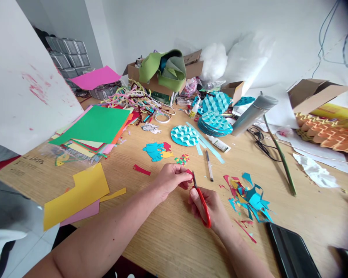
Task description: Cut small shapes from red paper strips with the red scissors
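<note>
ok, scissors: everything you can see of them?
The scissors have a glossy red, plastic-looking handle and narrow, dark, metal-looking blades. They are held in the right hand, above the wooden table, with the blades pointing away from the person and slightly left. The blades are at the edge of a small red paper piece pinched by the left hand. The fingers partly hide the handle; how far the blades are open is unclear.

red paper (189, 173) partly hidden, phone (291, 251) cut off
</note>
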`<state>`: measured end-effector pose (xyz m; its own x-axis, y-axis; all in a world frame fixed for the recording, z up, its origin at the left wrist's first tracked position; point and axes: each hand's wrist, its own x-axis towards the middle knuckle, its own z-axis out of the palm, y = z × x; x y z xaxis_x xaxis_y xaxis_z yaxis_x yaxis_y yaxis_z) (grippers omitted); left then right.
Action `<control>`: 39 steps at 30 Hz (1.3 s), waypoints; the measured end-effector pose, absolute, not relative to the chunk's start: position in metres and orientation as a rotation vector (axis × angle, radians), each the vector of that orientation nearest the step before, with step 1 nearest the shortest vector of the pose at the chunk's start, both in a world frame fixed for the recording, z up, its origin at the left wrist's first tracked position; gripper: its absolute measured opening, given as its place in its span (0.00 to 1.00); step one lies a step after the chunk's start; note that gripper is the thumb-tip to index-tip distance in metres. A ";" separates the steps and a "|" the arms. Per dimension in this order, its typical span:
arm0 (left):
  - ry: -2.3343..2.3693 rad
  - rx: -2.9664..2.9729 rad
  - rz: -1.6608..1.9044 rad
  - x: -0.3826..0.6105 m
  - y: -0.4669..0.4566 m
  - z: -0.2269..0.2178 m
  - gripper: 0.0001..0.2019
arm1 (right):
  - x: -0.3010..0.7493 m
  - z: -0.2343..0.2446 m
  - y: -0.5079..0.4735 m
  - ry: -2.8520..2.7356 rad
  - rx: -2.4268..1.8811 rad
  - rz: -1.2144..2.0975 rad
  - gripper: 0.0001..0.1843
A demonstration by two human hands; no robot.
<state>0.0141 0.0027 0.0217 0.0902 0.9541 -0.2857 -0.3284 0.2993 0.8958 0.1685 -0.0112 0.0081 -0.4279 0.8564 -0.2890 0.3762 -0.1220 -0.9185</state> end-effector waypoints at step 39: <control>1.095 0.828 1.051 0.011 0.005 0.023 0.07 | 0.171 0.012 -0.008 -1.794 -1.304 1.629 0.26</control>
